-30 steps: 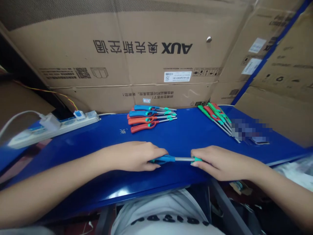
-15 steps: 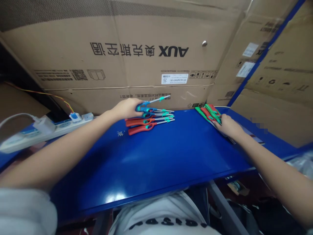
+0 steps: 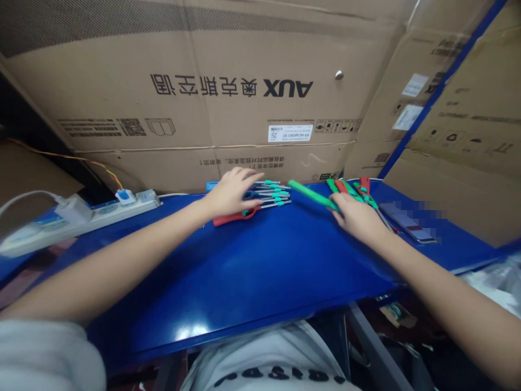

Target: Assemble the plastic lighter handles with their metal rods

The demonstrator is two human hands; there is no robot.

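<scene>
My left hand [image 3: 231,194] is over a row of stick lighters, its fingers spread and nothing gripped. A red stick lighter [image 3: 234,217] lies nearest me in that row, its metal tube pointing right. Behind it are several blue and red ones, partly hidden by the hand. My right hand [image 3: 362,220] is closed on a green stick lighter [image 3: 311,194], whose handle points left and up; its tube is hidden by the hand. Just beyond that hand lies a pile of red and green stick lighters [image 3: 364,185].
Cardboard panels [image 3: 228,43] stand along the back and right of the blue table [image 3: 228,277]. A white power strip [image 3: 109,214] with plugs lies at the left. A dark phone-like flat object [image 3: 407,222] rests right of the pile.
My left hand has let go of a blue stick lighter, which was raised over the row. My right hand has drawn a green one leftward from the pile.
</scene>
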